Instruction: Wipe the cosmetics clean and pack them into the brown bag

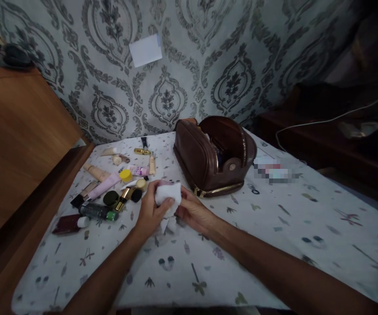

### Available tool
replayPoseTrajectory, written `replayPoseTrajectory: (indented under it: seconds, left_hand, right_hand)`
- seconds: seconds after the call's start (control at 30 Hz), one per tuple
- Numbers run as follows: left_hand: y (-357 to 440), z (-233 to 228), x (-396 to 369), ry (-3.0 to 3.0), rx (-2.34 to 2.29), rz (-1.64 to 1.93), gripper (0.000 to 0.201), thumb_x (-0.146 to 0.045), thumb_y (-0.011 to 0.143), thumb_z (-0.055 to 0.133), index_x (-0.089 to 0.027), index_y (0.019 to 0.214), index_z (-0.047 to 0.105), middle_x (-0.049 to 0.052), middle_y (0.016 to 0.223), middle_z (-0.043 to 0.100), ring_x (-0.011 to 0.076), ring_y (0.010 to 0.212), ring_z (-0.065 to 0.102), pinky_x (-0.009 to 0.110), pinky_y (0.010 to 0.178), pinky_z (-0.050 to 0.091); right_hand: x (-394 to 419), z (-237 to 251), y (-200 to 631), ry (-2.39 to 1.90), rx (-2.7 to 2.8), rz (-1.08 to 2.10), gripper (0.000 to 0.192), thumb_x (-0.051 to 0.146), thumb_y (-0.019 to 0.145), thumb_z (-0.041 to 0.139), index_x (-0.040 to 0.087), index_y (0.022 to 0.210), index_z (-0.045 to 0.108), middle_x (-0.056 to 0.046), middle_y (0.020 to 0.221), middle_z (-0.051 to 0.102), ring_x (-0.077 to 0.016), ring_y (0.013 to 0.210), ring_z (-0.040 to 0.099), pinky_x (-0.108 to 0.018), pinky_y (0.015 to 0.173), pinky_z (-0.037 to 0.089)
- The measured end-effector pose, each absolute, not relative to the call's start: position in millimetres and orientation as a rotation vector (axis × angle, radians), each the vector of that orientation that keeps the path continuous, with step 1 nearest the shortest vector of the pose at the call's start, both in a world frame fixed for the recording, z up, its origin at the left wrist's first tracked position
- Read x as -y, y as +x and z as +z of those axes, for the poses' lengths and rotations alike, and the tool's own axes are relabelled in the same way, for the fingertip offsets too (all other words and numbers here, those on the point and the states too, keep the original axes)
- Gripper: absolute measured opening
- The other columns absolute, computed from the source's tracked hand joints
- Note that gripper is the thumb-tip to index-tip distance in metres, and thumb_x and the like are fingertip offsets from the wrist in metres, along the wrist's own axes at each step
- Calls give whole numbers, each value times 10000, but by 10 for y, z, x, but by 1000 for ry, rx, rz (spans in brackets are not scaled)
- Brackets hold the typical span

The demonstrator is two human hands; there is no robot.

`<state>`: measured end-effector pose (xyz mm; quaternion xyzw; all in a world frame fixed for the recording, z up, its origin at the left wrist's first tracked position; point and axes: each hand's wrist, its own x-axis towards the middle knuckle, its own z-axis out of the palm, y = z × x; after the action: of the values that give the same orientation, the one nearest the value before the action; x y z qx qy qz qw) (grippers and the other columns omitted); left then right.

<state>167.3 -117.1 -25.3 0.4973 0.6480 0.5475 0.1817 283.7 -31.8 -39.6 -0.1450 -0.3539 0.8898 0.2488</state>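
Both hands meet over the table in front of the bag. A crumpled white tissue [168, 192] is gripped by my left hand [150, 209], thumb pressed on its front. From the other side my right hand [193, 212] closes its fingers on the same tissue. A loose end of it hangs below the hands. Something pinkish shows behind its top edge, too small to name. Just left of my hands are a small cream-coloured jar [141, 183], a gold lipstick tube [122, 200] and a yellow-lidded jar [126, 176].
A brown leather cosmetic bag [195, 153] stands unzipped behind my hands. Several tubes and bottles lie at left, among them a dark red bottle [67, 224], a green-capped bottle [98, 211] and a pink tube [103, 186]. A wooden cabinet [21, 127] borders the table's left side.
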Motion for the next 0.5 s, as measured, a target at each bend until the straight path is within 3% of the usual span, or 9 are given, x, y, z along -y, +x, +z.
replayPoseTrajectory:
  seconds: [0.1,0.23,0.37,0.5]
  left_hand:
    - [1598,-217,1158,1438,-1938,1394,444,-397,717,756,-203,1065,559,35,932,661,211,816,603,293,713,455]
    - [1507,-159,1145,1601,-1912,1285,371,-309,740,733,-210,1070,595,39,1005,692,221,894,624,304,785,461]
    - [1432,-139,1139,1623,-1838,1333,314,-171,766,590,-213,1073,643,37,1037,705,227,981,626,318,871,454]
    - [1377,-133,1149,1325,-1969,1600,254,-240,819,537,-220,1045,652,8,918,678,191,824,611,290,765,467]
  right_hand:
    - [281,-387,2848,-480,897,2497,366,493,720,784,211,911,650,-17,856,714,-174,786,666,-268,670,544]
    - [241,-383,2870,-633,811,2522,386,594,877,556,230,968,649,-25,876,706,-182,770,647,-291,637,541]
    - [230,-356,2898,-552,783,2570,384,566,875,562,229,1044,637,-45,973,720,-203,863,669,-335,731,558]
    - [220,-330,2912,-452,795,2645,444,517,824,669,200,1130,614,-64,977,732,-186,835,703,-305,736,567]
